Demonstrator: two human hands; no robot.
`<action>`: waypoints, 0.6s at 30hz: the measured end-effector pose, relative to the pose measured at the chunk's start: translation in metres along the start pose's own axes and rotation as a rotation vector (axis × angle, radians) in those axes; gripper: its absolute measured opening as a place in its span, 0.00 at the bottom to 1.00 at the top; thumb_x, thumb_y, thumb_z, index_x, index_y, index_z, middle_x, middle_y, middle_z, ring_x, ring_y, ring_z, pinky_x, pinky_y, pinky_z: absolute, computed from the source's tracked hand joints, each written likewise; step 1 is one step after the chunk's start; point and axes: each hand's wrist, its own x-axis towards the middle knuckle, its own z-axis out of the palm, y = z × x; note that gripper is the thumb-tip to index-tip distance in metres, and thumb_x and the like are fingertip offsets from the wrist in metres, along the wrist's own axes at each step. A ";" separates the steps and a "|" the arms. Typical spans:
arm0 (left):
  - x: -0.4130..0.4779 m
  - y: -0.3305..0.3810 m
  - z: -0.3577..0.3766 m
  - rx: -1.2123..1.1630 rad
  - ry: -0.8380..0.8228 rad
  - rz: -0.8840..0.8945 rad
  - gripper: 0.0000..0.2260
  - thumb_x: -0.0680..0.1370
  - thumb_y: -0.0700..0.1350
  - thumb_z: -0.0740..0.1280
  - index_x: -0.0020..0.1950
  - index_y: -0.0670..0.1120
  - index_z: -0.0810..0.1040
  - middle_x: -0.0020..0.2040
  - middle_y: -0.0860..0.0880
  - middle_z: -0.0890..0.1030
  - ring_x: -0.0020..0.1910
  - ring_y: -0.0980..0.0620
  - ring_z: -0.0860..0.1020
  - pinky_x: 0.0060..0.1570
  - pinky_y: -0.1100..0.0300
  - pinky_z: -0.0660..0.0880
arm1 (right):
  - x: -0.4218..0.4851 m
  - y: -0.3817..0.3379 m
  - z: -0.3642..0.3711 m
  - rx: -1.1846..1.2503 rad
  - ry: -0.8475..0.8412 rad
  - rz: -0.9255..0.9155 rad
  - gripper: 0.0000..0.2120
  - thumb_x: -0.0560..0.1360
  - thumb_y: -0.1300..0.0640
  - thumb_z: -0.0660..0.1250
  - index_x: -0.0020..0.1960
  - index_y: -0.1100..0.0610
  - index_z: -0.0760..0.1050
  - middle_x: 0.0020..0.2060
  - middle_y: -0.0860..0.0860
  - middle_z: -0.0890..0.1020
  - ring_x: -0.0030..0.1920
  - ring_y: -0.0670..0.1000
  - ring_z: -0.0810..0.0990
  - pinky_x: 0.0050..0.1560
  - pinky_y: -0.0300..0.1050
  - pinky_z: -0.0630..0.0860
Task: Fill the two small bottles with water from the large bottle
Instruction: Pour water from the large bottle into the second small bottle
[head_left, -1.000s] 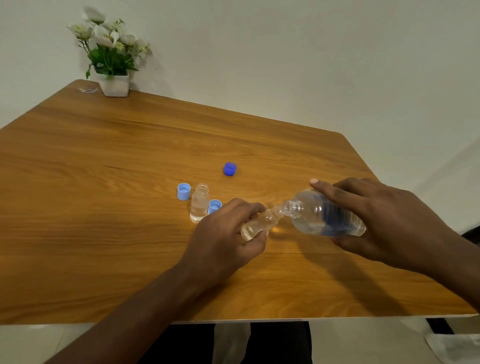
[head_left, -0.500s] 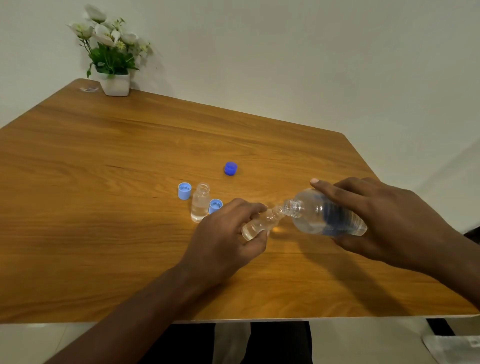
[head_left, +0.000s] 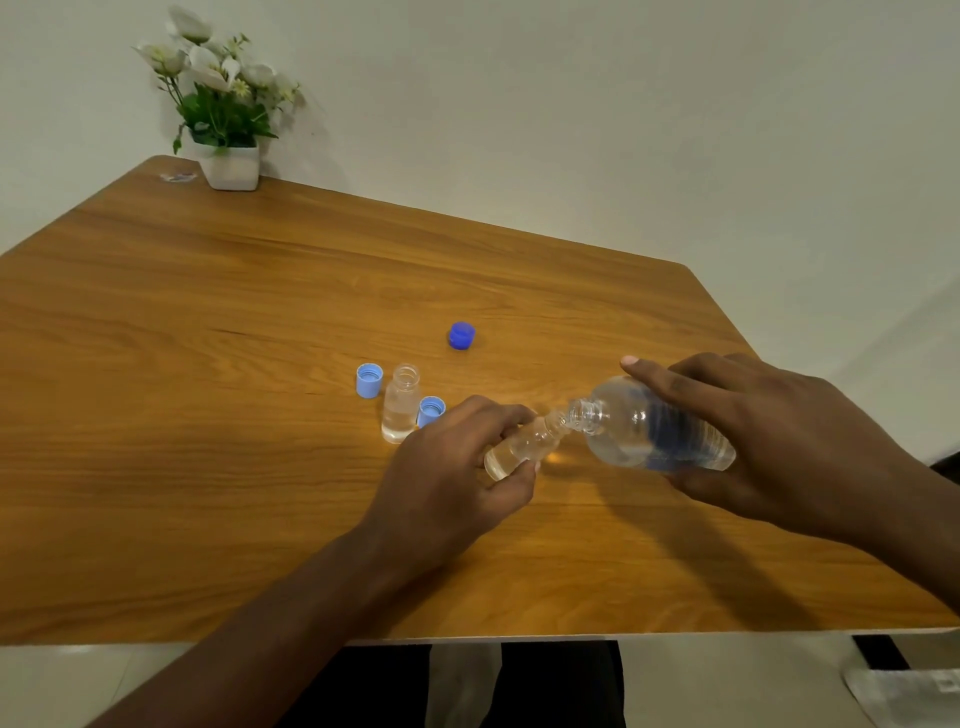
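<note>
My right hand (head_left: 769, 441) grips the large clear bottle (head_left: 639, 431) with a blue label, tipped almost on its side, mouth pointing left. Its mouth touches the mouth of a small clear bottle (head_left: 524, 444), which my left hand (head_left: 457, 467) holds tilted toward it; a little water lies in the small bottle's base. The other small bottle (head_left: 400, 405) stands upright and uncapped to the left, partly filled with water.
Two light blue caps (head_left: 369, 380) (head_left: 431, 410) lie beside the standing bottle, and a dark blue cap (head_left: 461, 335) lies further back. A white pot of flowers (head_left: 231, 161) sits at the wooden table's (head_left: 208, 467) far left corner. The table's near edge runs just below my forearms.
Both hands and the two touching bottles have stayed almost still. The view has shifted very slightly.
</note>
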 end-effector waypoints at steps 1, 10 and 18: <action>0.000 0.000 0.000 0.001 -0.001 -0.001 0.16 0.72 0.50 0.68 0.59 0.50 0.76 0.47 0.56 0.78 0.46 0.57 0.78 0.39 0.53 0.78 | 0.000 0.000 0.000 0.002 0.001 -0.002 0.47 0.62 0.43 0.78 0.75 0.49 0.60 0.51 0.49 0.80 0.45 0.52 0.80 0.33 0.39 0.72; 0.000 0.001 0.000 0.008 -0.010 -0.004 0.17 0.72 0.51 0.68 0.59 0.49 0.77 0.48 0.56 0.78 0.47 0.58 0.78 0.40 0.55 0.78 | 0.000 0.000 0.000 0.000 -0.001 -0.002 0.47 0.62 0.43 0.78 0.75 0.49 0.61 0.52 0.50 0.81 0.45 0.53 0.80 0.34 0.38 0.70; -0.001 0.001 -0.001 0.006 -0.008 -0.006 0.17 0.72 0.51 0.68 0.59 0.49 0.76 0.48 0.55 0.78 0.46 0.57 0.78 0.39 0.54 0.78 | 0.001 0.000 -0.001 -0.002 -0.004 -0.007 0.47 0.62 0.43 0.78 0.75 0.49 0.61 0.52 0.49 0.80 0.45 0.52 0.80 0.34 0.38 0.70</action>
